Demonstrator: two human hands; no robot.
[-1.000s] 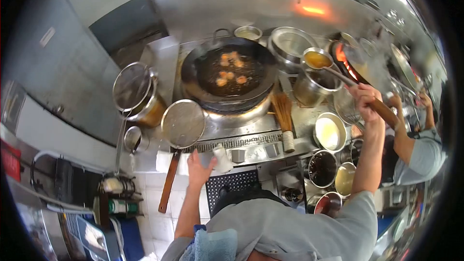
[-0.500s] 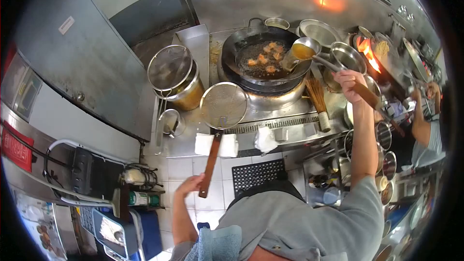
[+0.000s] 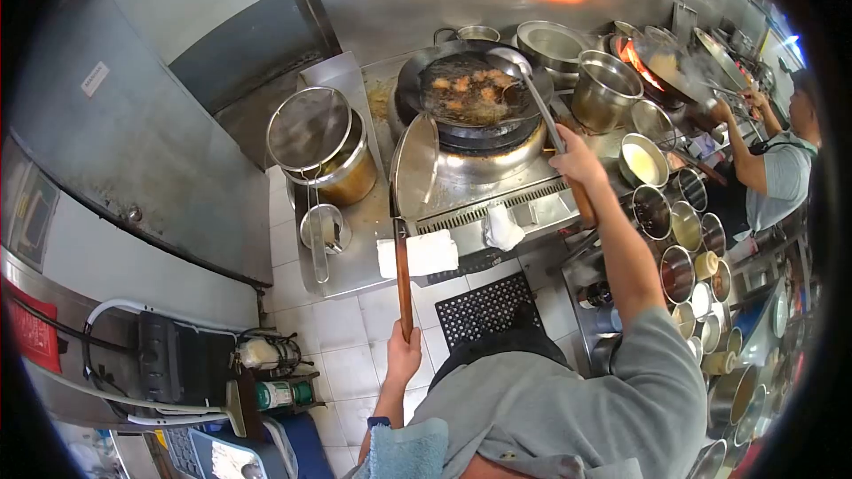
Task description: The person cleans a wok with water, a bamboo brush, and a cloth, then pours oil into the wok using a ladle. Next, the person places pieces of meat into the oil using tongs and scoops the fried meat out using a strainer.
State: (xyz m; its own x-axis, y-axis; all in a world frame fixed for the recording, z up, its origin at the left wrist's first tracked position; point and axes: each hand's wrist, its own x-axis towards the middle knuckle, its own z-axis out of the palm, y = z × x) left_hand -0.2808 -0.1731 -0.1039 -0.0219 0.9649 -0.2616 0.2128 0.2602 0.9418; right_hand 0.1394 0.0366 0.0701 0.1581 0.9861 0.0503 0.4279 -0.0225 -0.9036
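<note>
My left hand (image 3: 404, 353) is wrapped round the wooden handle of a round mesh strainer (image 3: 416, 167), whose bowl is tilted up on edge left of the wok. A long-handled ladle (image 3: 510, 60) is in my right hand (image 3: 577, 160), its bowl over the right rim of the black wok (image 3: 417, 115). Several orange-brown pieces (image 3: 461, 84) lie in bubbling oil in the wok. Beneath the strainer's handle a folded white cloth (image 3: 419, 254) lies on the counter's front edge.
Left of the wok stands a pot (image 3: 348, 179) with another strainer (image 3: 309, 129) on top. A metal pot (image 3: 607, 93) is at the right. Further right, a person (image 3: 772, 160) works at a flaming wok (image 3: 657, 71). Several containers (image 3: 676, 273) stand at the lower right.
My left hand has taken hold of the strainer's handle and tilted the strainer up. The ladle, earlier holding yellow liquid, has moved from the metal pot to the wok's rim.
</note>
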